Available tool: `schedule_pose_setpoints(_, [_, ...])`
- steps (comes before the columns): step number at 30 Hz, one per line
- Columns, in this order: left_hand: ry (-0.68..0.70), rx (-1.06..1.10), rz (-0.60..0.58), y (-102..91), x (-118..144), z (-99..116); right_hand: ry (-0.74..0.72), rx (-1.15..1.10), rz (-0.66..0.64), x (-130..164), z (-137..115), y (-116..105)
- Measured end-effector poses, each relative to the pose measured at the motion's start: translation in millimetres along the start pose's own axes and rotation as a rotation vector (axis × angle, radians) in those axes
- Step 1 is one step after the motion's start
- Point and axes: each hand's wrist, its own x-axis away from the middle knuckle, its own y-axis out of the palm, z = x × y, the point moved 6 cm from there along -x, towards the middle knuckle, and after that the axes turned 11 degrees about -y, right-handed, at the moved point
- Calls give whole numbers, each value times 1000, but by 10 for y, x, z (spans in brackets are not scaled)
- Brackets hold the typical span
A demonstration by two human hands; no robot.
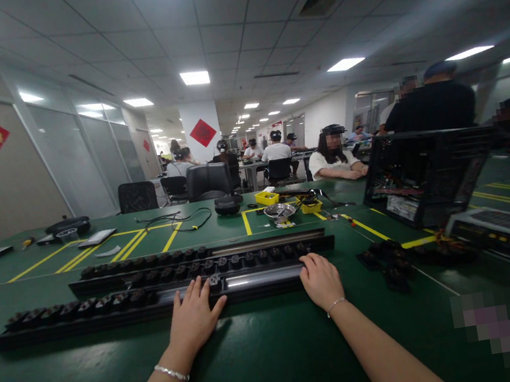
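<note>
Three long black rails lie side by side across the green table, with rows of small black ribbed blocks [80, 307] along them. On the nearest rail [263, 278], the blocks fill the left part, and a bare shiny channel shows on the right. My left hand [193, 320] lies on this rail with fingers and thumb spread, beside a single block [215, 281]. At the rail's right end, my right hand [321, 280] has its fingers bent over the edge. The fingertips and that end are partly hidden. The middle rail [319, 244] and farthest rail [267, 242] lie just behind.
Loose black parts [396, 272] lie right of the rails, near a power supply [503, 232] and an open computer case [426, 170]. Farther back are a metal bowl [280, 213], a yellow bin [266, 198] and cables [186, 218]. A person [334, 156] sits across the table.
</note>
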Motion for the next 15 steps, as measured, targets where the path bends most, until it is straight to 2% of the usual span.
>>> schedule_pose_setpoints(15, [-6,4,-26,-1,10,72,2,29,17,4,-14,-20])
